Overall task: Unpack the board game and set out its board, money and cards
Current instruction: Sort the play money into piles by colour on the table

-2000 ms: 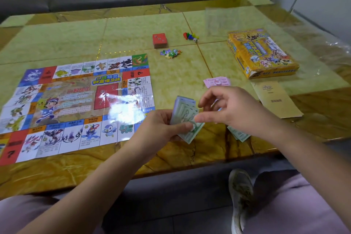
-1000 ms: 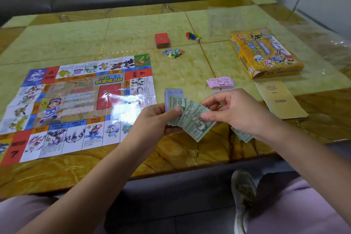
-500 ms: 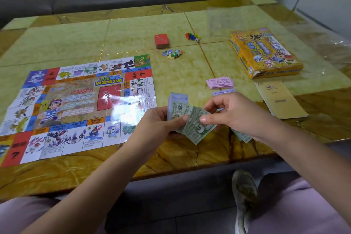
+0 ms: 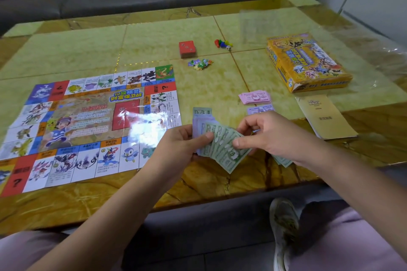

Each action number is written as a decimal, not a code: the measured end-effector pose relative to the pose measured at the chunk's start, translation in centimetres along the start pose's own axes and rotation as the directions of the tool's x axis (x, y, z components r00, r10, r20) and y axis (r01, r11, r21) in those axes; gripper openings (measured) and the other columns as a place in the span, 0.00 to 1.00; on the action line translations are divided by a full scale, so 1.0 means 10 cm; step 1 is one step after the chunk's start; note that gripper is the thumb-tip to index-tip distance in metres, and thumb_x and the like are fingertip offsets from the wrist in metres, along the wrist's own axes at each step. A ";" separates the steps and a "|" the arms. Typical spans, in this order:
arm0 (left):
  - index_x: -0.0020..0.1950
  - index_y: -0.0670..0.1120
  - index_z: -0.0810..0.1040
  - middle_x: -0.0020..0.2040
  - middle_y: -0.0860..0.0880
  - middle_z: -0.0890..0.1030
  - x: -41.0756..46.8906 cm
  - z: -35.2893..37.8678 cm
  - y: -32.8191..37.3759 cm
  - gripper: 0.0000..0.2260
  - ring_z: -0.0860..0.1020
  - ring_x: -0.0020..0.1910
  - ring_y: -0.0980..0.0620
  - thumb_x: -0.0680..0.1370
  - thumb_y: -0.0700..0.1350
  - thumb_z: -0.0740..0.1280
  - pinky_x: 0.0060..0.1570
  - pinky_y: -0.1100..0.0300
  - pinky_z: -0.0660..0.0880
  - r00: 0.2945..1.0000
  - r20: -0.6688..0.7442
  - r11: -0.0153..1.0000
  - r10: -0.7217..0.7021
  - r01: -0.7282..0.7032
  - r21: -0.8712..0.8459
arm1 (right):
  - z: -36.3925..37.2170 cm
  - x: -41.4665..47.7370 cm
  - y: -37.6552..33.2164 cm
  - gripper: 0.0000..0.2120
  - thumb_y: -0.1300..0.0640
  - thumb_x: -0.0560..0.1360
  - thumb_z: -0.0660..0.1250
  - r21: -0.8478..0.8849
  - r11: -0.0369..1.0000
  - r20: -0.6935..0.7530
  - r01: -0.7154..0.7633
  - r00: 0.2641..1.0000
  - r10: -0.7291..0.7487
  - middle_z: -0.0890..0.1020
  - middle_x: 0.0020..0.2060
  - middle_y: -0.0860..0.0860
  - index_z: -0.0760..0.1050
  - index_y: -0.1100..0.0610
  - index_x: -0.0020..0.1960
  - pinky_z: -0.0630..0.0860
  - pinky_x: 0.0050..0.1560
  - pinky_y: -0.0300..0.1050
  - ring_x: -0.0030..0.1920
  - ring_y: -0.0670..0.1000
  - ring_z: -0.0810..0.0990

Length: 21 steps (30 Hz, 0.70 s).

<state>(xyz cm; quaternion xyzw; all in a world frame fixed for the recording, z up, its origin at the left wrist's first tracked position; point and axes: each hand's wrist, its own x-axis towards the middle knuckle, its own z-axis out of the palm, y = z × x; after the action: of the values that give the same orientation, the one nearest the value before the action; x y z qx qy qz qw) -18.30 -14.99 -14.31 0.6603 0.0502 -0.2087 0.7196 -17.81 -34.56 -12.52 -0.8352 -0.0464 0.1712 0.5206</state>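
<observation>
Left hand (image 4: 176, 147) grips money wad (image 4: 222, 147) above near table (image 4: 198, 185) edge, thumb pressing fanned green notes. Right hand (image 4: 275, 136) pinches top note by its corner.

Risks:
- Thin notes cling, two come away as one, so piles get miscounted.
- Thumb slackens, fan slips, notes drop to floor.
- Green pile (image 4: 284, 161) lies under right wrist near edge; wrist could drag it off.
- Lilac pile (image 4: 261, 109) and pink pile (image 4: 255, 97) sit close, easily mixed.

Board (image 4: 88, 121) lies flat at left. Card deck (image 4: 187, 49) far centre, well apart.
</observation>
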 end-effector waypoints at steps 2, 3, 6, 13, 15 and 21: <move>0.52 0.41 0.81 0.47 0.42 0.85 0.00 0.00 0.01 0.08 0.84 0.48 0.45 0.74 0.40 0.68 0.49 0.53 0.81 1.000 -0.024 1.000 0.013 -0.013 -0.011 | 0.01 0.00 0.01 0.04 0.62 0.71 0.73 0.006 1.000 0.006 -0.001 1.000 0.001 0.82 0.36 0.51 0.78 0.58 0.41 0.81 0.41 0.45 0.38 0.48 0.82; 0.51 0.41 0.81 0.47 0.42 0.85 0.00 0.00 0.01 0.09 0.84 0.47 0.45 0.72 0.40 0.69 0.48 0.54 0.81 0.999 -0.030 1.000 0.019 -0.020 -0.023 | 0.02 0.00 0.02 0.04 0.62 0.71 0.73 0.024 1.000 0.005 -0.001 1.000 0.001 0.83 0.37 0.52 0.78 0.58 0.42 0.81 0.44 0.47 0.39 0.49 0.83; 0.49 0.41 0.82 0.45 0.42 0.85 -0.02 0.02 0.02 0.08 0.84 0.44 0.46 0.71 0.38 0.70 0.43 0.58 0.82 0.998 -0.041 0.999 0.037 -0.038 -0.036 | 0.07 0.00 0.03 0.07 0.65 0.72 0.72 0.099 0.995 -0.004 0.015 1.000 -0.014 0.84 0.39 0.54 0.75 0.57 0.45 0.82 0.45 0.49 0.41 0.52 0.84; 0.47 0.42 0.82 0.43 0.44 0.86 -0.03 0.04 0.03 0.08 0.84 0.41 0.49 0.69 0.38 0.71 0.39 0.61 0.81 0.997 -0.047 0.998 0.055 -0.056 -0.034 | 0.15 -0.01 0.01 0.11 0.63 0.73 0.71 0.066 0.993 -0.007 0.094 0.996 -0.093 0.84 0.44 0.56 0.77 0.48 0.50 0.80 0.39 0.40 0.42 0.50 0.85; 0.47 0.42 0.82 0.43 0.44 0.86 -0.03 0.04 0.03 0.10 0.84 0.43 0.49 0.67 0.41 0.71 0.41 0.60 0.81 0.998 -0.041 0.998 0.051 -0.053 -0.039 | 0.14 0.00 0.01 0.10 0.62 0.73 0.71 0.045 0.994 -0.033 0.101 0.994 -0.100 0.84 0.44 0.55 0.78 0.47 0.47 0.79 0.38 0.40 0.42 0.50 0.84; 0.49 0.45 0.82 0.46 0.46 0.86 0.00 0.02 0.01 0.13 0.84 0.47 0.49 0.67 0.47 0.70 0.49 0.55 0.80 0.999 -0.017 0.999 0.038 -0.038 0.004 | 0.05 0.00 0.01 0.05 0.65 0.73 0.70 0.044 0.998 -0.037 0.055 0.998 -0.053 0.84 0.38 0.53 0.79 0.56 0.43 0.80 0.37 0.41 0.39 0.50 0.84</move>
<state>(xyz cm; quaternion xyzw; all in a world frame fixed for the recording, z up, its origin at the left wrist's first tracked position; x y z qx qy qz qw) -18.36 -15.22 -14.20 0.6641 0.0437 -0.1895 0.7219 -17.99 -34.20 -12.75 -0.8245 -0.0557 0.1431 0.5446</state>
